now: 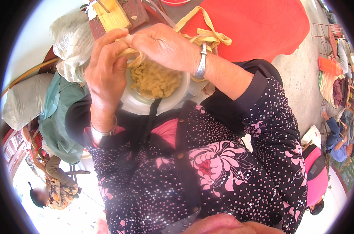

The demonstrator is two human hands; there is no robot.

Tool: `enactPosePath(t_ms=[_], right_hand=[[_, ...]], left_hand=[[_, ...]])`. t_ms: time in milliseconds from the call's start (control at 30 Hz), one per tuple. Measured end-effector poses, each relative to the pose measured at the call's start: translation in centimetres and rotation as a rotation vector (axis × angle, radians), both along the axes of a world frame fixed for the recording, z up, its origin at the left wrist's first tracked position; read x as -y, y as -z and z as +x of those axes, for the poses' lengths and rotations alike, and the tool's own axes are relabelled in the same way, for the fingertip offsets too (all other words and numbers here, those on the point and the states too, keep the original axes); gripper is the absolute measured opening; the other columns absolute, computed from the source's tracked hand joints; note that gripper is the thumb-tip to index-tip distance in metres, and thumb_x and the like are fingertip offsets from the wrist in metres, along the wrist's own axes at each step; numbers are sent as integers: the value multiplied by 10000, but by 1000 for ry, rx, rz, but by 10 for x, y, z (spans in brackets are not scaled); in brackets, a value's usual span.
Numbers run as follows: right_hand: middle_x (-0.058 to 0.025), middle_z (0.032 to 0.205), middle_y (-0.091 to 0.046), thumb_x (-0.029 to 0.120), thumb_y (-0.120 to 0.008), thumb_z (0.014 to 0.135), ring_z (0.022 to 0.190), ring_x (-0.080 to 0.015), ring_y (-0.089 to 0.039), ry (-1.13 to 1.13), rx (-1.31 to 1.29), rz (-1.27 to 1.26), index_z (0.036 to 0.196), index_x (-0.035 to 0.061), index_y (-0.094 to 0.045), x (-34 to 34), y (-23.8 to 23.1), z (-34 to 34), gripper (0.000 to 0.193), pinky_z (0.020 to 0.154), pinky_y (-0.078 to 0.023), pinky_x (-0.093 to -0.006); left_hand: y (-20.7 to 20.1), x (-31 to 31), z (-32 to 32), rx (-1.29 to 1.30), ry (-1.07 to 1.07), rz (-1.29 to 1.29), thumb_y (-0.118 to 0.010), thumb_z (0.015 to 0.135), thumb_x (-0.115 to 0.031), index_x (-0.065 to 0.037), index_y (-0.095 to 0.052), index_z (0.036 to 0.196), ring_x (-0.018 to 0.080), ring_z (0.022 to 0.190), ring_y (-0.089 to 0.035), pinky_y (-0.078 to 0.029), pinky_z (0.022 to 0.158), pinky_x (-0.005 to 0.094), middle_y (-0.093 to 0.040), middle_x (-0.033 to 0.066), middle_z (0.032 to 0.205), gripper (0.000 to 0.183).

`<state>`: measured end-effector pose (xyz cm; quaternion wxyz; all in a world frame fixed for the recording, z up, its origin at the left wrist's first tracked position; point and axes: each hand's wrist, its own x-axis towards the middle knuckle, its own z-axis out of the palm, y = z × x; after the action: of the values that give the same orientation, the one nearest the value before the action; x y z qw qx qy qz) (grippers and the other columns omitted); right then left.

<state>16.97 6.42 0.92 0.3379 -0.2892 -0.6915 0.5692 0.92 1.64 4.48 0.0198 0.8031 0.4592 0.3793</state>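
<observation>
A pale yellow strip (135, 61) runs between my two raised hands, which meet above a white bowl (186, 84). My left hand (103, 74) has its fingers bent and its thumb pressed on the strip. From the right, my right hand (165, 46) reaches across with its fingers closed at the strip's other part; its fingertips are partly hidden. Many short curled yellow pieces (157, 80) lie in the bowl beneath. More long, folded yellow strips (210, 37) lie just beyond my right wrist.
A red-covered surface (247, 27) spreads at the far right. Ahead stands a dark red wooden stool (140, 11) with a yellow wooden block (113, 15) on it. White sacks (71, 45) and green cloth (62, 121) are at the left. People sit at both sides.
</observation>
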Motion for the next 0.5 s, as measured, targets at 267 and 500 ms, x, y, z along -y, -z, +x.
enactPosePath(t_ms=[267,500], right_hand=[[-145,744,-615,531,-491,886,715,-254,-611,-109,86,158,909,36,-607,-9,-9,11,509,655,-455,-347],[-69,699,-608,431,-481,932,597,-170,-598,-40,-29,148,966,79,-594,-6,-17,12,371,562,-465,-294]], left_hand=[[8,6,-7,646,21,-578,-621,867,-45,-39,-559,963,43,782,-527,-453,685,187,-573,-14,851,115],[10,1,-9,1291,275,-821,-599,898,-217,-35,-475,1236,183,1095,-526,-394,990,373,-540,91,1171,404]])
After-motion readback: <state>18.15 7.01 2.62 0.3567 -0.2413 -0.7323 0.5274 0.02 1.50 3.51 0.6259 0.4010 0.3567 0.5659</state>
